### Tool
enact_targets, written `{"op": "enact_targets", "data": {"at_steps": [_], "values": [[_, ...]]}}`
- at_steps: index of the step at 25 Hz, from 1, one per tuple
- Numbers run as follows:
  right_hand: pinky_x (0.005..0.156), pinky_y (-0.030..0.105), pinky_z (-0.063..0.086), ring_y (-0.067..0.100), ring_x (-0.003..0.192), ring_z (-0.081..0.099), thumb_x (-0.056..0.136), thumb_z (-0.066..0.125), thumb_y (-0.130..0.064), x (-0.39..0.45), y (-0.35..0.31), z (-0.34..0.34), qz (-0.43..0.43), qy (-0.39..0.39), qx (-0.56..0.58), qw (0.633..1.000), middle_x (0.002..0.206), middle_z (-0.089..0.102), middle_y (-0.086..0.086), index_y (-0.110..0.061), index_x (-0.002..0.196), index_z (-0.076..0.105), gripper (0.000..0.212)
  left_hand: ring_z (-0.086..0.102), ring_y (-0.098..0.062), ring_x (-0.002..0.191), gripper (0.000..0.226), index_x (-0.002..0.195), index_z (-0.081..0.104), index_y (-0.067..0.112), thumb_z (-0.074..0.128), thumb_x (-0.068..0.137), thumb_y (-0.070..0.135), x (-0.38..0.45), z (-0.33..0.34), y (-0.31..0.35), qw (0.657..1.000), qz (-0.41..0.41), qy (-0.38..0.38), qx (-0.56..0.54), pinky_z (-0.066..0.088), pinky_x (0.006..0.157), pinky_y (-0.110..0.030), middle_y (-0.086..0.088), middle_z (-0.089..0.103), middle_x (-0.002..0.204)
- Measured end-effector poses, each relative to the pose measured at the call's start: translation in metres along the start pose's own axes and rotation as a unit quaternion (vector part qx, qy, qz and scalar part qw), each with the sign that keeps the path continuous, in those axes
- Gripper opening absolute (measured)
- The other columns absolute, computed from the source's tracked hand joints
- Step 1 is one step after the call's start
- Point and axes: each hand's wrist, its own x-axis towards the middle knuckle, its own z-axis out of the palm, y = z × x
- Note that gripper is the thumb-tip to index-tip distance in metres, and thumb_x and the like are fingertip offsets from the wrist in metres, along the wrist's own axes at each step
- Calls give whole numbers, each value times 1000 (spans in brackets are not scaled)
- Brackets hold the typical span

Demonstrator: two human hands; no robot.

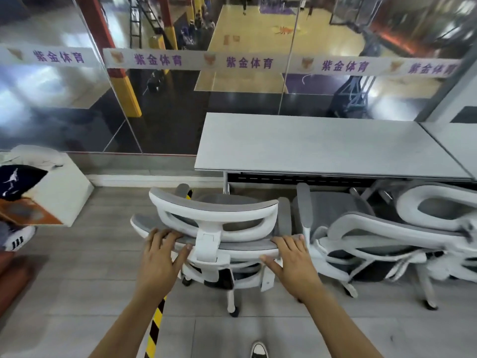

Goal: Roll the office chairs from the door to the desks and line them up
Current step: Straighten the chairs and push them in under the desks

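A white-framed office chair (211, 218) with grey mesh stands right in front of me, facing the grey desk (320, 143). My left hand (160, 254) grips the top edge of its backrest on the left. On the right end of that edge my right hand (291, 259) holds on too. A second chair (361, 239) of the same kind sits to its right, close against it, at the desk. Further right, a third chair (438, 210) is partly cut off by the frame.
A glass wall (154, 99) runs behind the desk. A white box (64, 192) with a dark bag on it sits at the left. A yellow-black striped strip (154, 329) crosses the grey floor. A person's shoe (18, 239) shows at the left edge. My own shoe (258, 350) is below.
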Motion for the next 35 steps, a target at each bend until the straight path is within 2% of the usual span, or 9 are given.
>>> {"op": "enact_targets", "data": {"at_steps": [9,14,19,24,30,33,35], "values": [[124,46,9,14,132,38,92,29,-76,39,26,-10,-23,-25,18,999,129,49,-9,-29,132,48,64,28,-32,138,50,113,62,24,42,88,62,26,22,12,999,-11,31,-18,28,113,-49,-4,54,129],[125,46,8,16,134,37,93,31,-75,59,32,-8,-25,-26,23,999,130,50,-7,-27,135,48,66,32,-32,135,51,110,63,23,41,88,63,45,24,15,999,-5,31,-10,27,112,-45,-6,55,124],[124,47,9,17,133,39,91,29,-77,66,42,-10,-36,-26,21,999,129,50,-7,-26,133,49,69,28,-31,137,39,112,63,22,53,93,55,42,28,26,999,-25,31,-15,29,111,-49,-7,53,127],[125,46,5,17,134,37,92,31,-75,69,34,-10,-31,-31,16,999,131,49,-5,-25,135,48,68,29,-32,137,50,112,62,25,41,89,63,46,22,19,1000,-14,25,-6,27,114,-48,-5,54,126],[126,43,3,17,135,38,94,35,-72,63,38,-8,-35,-25,14,999,132,50,-6,-26,135,48,64,21,-31,143,34,119,60,24,54,93,45,40,23,28,999,-36,11,-9,28,115,-51,-6,49,136],[126,43,4,20,138,37,93,31,-74,65,36,-9,-34,-24,6,999,135,51,-3,-25,135,49,68,19,-32,145,44,128,55,25,43,94,51,39,24,26,999,-41,1,3,30,114,-54,-7,43,144],[126,43,6,20,145,31,92,26,-75,61,34,-10,-33,-20,-9,999,145,47,-1,-23,139,48,73,17,-33,147,49,139,48,25,39,97,48,33,19,26,999,-43,-13,25,29,116,-54,-8,37,152]]}}
